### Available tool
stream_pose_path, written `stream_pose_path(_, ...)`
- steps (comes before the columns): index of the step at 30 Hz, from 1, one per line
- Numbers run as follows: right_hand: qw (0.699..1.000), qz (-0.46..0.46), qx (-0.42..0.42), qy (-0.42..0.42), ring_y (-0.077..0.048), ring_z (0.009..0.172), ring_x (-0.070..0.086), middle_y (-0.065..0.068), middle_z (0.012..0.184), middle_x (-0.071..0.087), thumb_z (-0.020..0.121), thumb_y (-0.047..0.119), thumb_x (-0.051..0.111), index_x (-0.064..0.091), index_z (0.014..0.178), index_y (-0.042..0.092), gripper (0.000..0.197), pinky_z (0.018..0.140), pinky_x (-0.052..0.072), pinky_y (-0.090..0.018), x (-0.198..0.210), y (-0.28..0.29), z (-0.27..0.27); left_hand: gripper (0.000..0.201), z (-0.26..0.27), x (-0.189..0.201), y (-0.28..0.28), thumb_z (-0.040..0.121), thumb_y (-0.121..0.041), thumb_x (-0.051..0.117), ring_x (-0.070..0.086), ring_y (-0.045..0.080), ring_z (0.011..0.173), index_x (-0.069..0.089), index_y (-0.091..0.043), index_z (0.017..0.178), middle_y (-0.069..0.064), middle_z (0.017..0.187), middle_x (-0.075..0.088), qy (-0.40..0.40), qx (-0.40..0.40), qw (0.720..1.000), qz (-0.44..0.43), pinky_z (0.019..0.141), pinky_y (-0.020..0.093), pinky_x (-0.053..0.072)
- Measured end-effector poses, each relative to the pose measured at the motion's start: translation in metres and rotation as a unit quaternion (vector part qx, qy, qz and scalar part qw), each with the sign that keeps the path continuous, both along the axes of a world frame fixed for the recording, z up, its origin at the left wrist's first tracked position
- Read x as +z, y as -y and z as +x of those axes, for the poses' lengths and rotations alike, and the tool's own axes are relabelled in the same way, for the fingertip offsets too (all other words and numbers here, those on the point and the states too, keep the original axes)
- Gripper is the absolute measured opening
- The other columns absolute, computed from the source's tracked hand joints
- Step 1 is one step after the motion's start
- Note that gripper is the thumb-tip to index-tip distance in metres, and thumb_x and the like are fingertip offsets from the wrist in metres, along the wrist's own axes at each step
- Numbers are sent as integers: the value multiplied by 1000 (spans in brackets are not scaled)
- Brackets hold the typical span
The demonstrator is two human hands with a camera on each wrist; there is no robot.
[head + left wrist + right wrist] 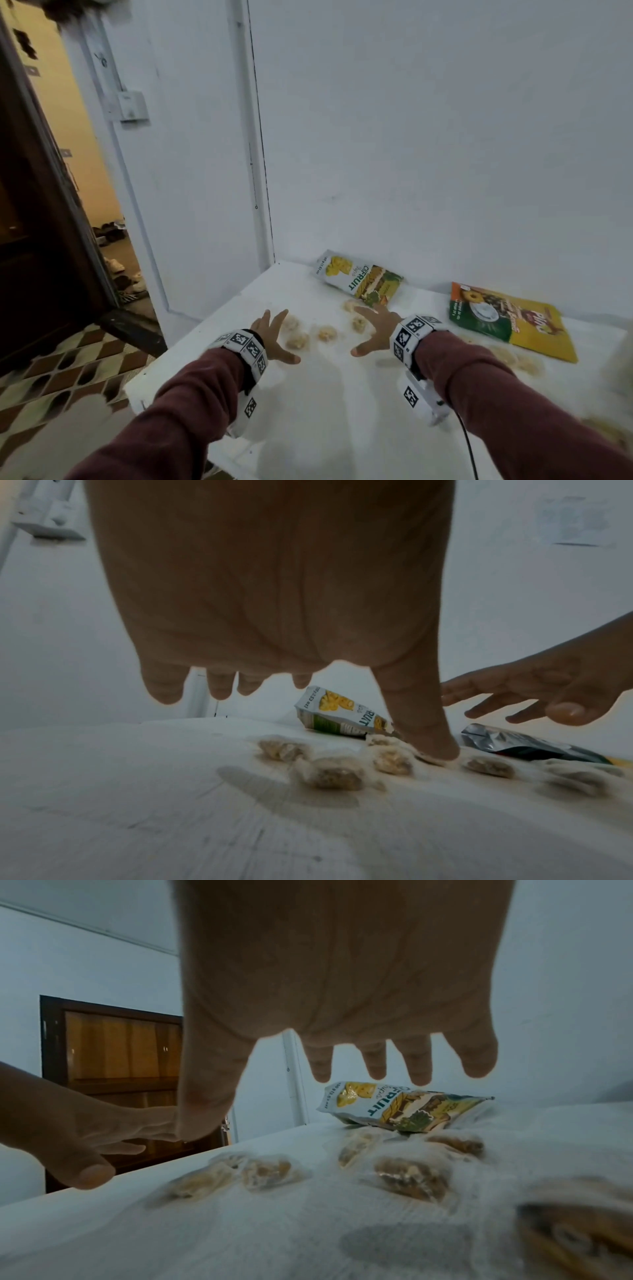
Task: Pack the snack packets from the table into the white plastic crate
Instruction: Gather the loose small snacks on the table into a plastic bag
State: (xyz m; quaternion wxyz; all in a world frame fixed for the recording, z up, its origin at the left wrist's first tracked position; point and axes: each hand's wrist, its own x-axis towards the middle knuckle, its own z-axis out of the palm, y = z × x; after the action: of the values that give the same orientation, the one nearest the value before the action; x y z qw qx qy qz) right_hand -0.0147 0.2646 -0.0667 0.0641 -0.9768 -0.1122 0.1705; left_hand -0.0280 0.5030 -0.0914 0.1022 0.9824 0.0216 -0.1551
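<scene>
Two hands over the desk (342, 411), both spread wide w/ fingers straight, holding nothing. Left hand (274, 337) hovers just left of a scatter of small clear snack packets (298, 341); right hand (375, 329) hovers on their right, so the packets sit between the palms. From the left wrist view the left thumb tip looks v. close to a packet, maybe touching, can't tell for sure.

Further back near the wall lies a white-and-yellow fruit pouch (358, 279), flat on the desk. Off to the right, well apart from it, an orange-green-yellow pouch (510, 320), also flat. More small packets sit blurred near the right forearm.

Crate? Not clearly in view. There's a pale blurred shape at the far right edge of the head view, but I can't say what it is.

Looks to me like a two-handed scoop is being set up. Risks from here: packets are small, slick and loose, so sweeping them together could squirt one or two out past the fingers. The left edge of the desk is near the left hand, so a hard push that way could send a packet to the floor. Gathering too many at once probably means drops on the lift, esp. w/ the crate off to the side.
</scene>
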Motion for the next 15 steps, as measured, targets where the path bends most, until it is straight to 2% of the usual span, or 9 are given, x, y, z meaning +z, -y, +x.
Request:
stream_pose_path(4, 1000, -5, 0, 4, -35, 143, 8, -9, 157, -5, 68, 63, 66, 1, 146, 37, 105, 113, 21, -54, -5, -5, 30, 113, 32, -8, -3, 71, -53, 71, -5, 31, 145, -9, -30, 147, 13, 156, -13, -11, -12, 1000, -13, 118, 45, 9)
stream_pose_path(8, 1000, -10, 11, -10, -32, 145, 0, -7, 157, -7, 65, 67, 66, -2, 146, 38, 110, 115, 13, -56, -8, -7, 64, 120, 58, -16, 0, 65, -50, 77, -7, 29, 145, -10, -32, 147, 13, 156, -13, -14, -29, 999, -26, 118, 46, 8)
stream_pose_path(11, 999, -10, 27, -14, -28, 145, 0, -4, 157, -6, 59, 73, 65, -3, 146, 36, 116, 115, 11, -55, -12, -11, 85, 126, 74, -18, -4, 61, -52, 79, -10, 27, 145, -12, -34, 146, 10, 156, -15, -29, -39, 999, 0, 117, 49, 3)
stream_pose_path(15, 998, -32, 39, -23, -31, 144, 0, -5, 157, -5, 57, 76, 63, -2, 146, 37, 117, 115, 8, -55, -20, -22, 103, 127, 86, -23, -7, 61, -50, 79, -14, 27, 144, -14, -34, 146, 9, 155, -18, -63, -54, 997, -2, 117, 51, -1)
